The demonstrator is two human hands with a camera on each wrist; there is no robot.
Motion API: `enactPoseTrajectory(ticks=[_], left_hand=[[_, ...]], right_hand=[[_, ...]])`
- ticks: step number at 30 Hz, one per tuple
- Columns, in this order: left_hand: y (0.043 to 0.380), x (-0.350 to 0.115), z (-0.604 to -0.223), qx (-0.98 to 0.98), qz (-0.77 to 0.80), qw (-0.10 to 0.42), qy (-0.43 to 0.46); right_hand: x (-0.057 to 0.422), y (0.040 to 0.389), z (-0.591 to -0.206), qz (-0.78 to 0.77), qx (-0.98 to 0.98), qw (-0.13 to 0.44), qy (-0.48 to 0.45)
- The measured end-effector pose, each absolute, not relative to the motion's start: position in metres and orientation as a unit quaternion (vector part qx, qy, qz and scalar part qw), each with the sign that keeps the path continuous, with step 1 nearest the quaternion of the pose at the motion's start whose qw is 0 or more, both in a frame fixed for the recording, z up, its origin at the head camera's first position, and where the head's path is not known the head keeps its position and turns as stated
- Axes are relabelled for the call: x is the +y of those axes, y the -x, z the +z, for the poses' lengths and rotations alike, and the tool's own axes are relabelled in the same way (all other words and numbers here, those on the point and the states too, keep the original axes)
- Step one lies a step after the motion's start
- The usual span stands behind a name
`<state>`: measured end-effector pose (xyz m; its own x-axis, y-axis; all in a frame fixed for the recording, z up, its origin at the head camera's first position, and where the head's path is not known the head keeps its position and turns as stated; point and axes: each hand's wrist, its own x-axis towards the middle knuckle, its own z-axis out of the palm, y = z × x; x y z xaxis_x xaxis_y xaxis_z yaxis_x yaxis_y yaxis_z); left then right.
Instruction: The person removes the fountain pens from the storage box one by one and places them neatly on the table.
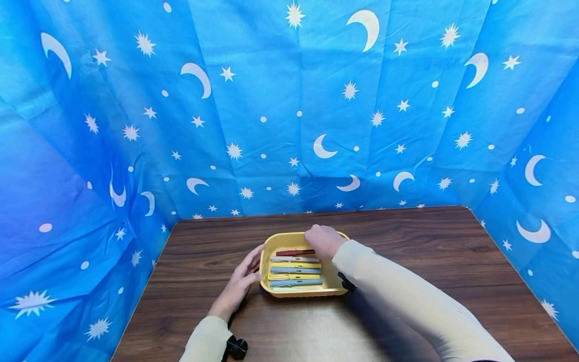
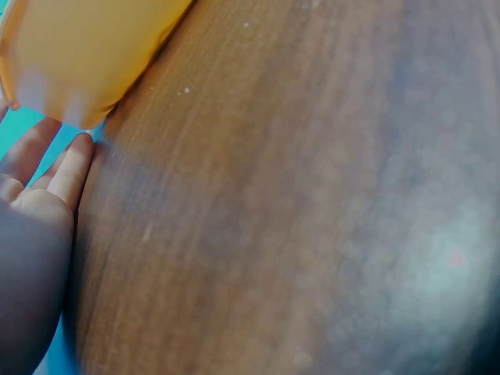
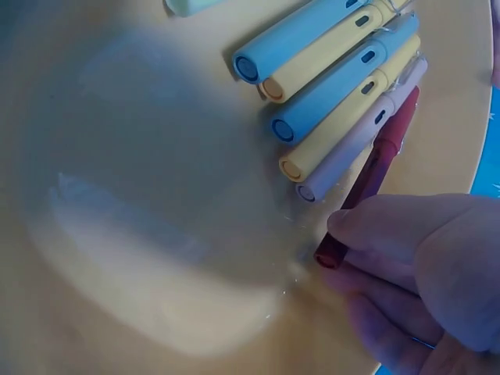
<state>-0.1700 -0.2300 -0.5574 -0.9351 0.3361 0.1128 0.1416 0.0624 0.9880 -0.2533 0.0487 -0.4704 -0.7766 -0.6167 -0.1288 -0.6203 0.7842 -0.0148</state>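
A yellow plastic basket (image 1: 312,293) on the table holds several capped pens lying side by side. In the right wrist view my right hand (image 3: 422,258) pinches the end of a dark red pen (image 3: 376,160) between thumb and fingers, at the basket's far side. Beside it lie a pale lilac pen (image 3: 363,141), then yellow pens (image 3: 328,141) and blue pens (image 3: 293,43) by turns; a mint green pen (image 3: 191,5) shows only partly. My left hand (image 1: 236,287) rests against the basket's left wall, fingers extended, as the left wrist view also shows.
The dark wood-grain table (image 1: 194,256) spreads around the basket. Behind it and along both sides hangs a blue cloth (image 1: 271,136) with white moons and stars. Black wrist mounts (image 1: 236,347) sit on the cream sleeves (image 1: 402,296).
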Motion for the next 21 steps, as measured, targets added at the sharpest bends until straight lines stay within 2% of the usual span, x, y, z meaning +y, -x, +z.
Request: enactPoseTrajectory(ticks=[12, 21], left_hand=[[0.170, -0.229, -0.555, 0.731, 0.662, 0.080, -0.144], [0.170, -0.229, -0.555, 0.730, 0.663, 0.081, -0.145]], right_hand=[[0.060, 0.248, -0.468, -0.050, 0.937, 0.028, 0.346], [0.073, 0.246, -0.462, -0.168, 0.918, 0.041, 0.357]])
